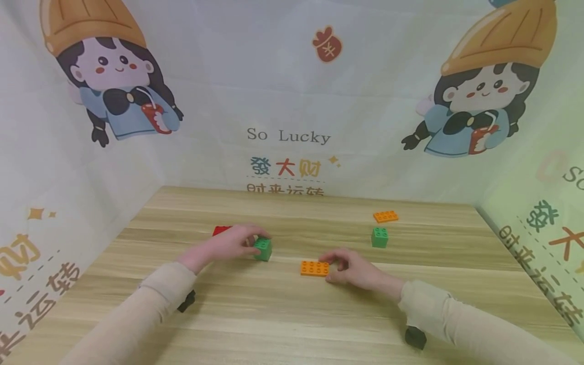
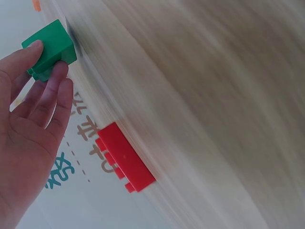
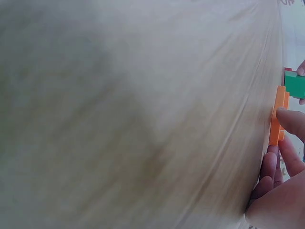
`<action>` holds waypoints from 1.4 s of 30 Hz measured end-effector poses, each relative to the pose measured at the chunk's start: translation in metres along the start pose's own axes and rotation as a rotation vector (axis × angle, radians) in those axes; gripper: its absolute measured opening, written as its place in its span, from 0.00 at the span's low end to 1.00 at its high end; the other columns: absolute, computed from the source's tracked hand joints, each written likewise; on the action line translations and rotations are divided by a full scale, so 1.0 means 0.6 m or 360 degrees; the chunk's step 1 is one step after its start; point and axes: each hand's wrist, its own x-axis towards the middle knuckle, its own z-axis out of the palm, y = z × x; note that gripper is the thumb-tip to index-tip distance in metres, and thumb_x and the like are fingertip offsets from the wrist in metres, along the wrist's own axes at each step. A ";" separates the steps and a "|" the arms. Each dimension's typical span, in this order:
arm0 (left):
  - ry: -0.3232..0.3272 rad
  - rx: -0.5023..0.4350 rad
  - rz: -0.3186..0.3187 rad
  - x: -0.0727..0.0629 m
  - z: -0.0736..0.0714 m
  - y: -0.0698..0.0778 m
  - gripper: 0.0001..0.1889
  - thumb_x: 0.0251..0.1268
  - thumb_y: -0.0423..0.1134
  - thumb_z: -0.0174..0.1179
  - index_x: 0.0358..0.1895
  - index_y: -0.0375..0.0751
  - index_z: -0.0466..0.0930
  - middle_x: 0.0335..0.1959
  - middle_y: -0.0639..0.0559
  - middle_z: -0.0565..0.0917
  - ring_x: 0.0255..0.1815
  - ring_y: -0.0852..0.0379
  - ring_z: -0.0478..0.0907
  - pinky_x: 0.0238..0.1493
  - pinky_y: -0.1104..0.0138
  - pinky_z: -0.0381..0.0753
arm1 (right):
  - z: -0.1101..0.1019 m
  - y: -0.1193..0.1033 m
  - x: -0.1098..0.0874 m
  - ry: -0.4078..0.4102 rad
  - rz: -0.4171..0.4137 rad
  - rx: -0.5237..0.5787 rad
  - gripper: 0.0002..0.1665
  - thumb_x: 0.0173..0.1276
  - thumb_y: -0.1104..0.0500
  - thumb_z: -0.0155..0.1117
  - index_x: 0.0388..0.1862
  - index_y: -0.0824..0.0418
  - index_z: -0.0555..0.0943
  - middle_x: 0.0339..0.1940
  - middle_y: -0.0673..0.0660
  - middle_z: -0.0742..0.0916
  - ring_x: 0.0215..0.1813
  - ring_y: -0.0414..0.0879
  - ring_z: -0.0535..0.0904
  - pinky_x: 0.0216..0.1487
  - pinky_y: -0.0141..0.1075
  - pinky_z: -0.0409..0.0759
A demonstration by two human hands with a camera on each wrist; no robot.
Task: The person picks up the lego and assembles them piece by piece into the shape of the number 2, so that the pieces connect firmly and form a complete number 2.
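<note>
My left hand (image 1: pixel 230 242) pinches a green toy building brick (image 1: pixel 263 250) between thumb and fingers. In the left wrist view this green brick (image 2: pixel 52 46) shows its smooth sides, the thumb lying over one of them. My right hand (image 1: pixel 353 269) holds the right end of a flat orange building brick (image 1: pixel 314 268), which has two rows of studs on top. The right wrist view has the thumb against the side of the orange brick (image 3: pixel 278 114). Behind the left hand lies a red brick (image 1: pixel 221 230), partly hidden in the head view; its long side (image 2: pixel 126 157) shows in the left wrist view.
A second green brick (image 1: pixel 379 237) stands farther right on the wooden table (image 1: pixel 292 319). Just behind it lies another flat orange brick (image 1: pixel 386 216). A printed cloth (image 1: pixel 287 91) hangs along the table's back and sides.
</note>
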 end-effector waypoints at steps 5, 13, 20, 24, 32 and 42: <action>0.0004 -0.0005 0.0020 0.007 0.004 0.010 0.23 0.65 0.39 0.65 0.63 0.42 0.76 0.54 0.50 0.83 0.44 0.58 0.80 0.48 0.68 0.83 | 0.000 0.002 -0.001 0.0008 -0.0007 0.0000 0.24 0.60 0.59 0.72 0.56 0.58 0.82 0.48 0.58 0.83 0.36 0.43 0.70 0.36 0.27 0.70; 0.0043 -0.0057 0.0053 0.014 0.010 0.029 0.23 0.64 0.39 0.66 0.62 0.40 0.77 0.53 0.50 0.84 0.42 0.59 0.80 0.45 0.71 0.82 | 0.004 0.004 -0.012 -0.0026 -0.0005 -0.0006 0.23 0.59 0.57 0.73 0.55 0.56 0.83 0.44 0.54 0.84 0.31 0.40 0.69 0.32 0.27 0.69; 0.0126 -0.0112 0.0120 0.020 0.025 0.052 0.23 0.62 0.39 0.68 0.60 0.40 0.79 0.49 0.51 0.85 0.41 0.60 0.79 0.44 0.74 0.83 | 0.005 0.001 -0.022 -0.0056 0.0033 0.0022 0.23 0.59 0.55 0.73 0.55 0.55 0.83 0.48 0.56 0.84 0.32 0.41 0.69 0.33 0.28 0.69; 0.0150 -0.0155 0.0106 0.023 0.033 0.066 0.23 0.61 0.39 0.68 0.60 0.41 0.79 0.49 0.51 0.85 0.41 0.59 0.79 0.43 0.75 0.82 | 0.006 -0.001 -0.020 -0.0051 0.0012 0.0050 0.23 0.59 0.56 0.73 0.54 0.57 0.82 0.48 0.57 0.84 0.31 0.41 0.68 0.32 0.28 0.68; 0.0160 -0.0203 0.0116 0.027 0.045 0.084 0.23 0.61 0.40 0.68 0.59 0.40 0.79 0.49 0.52 0.85 0.40 0.62 0.79 0.42 0.75 0.82 | 0.007 -0.001 -0.016 -0.0052 0.0019 0.0095 0.19 0.59 0.58 0.74 0.48 0.60 0.80 0.45 0.57 0.82 0.34 0.43 0.68 0.33 0.27 0.67; 0.0173 -0.0252 0.0152 0.031 0.058 0.103 0.23 0.61 0.38 0.68 0.59 0.37 0.79 0.47 0.49 0.86 0.40 0.61 0.82 0.42 0.76 0.82 | 0.005 -0.003 -0.014 -0.0101 -0.0021 0.0058 0.17 0.60 0.60 0.72 0.47 0.61 0.79 0.45 0.59 0.82 0.32 0.43 0.67 0.32 0.27 0.66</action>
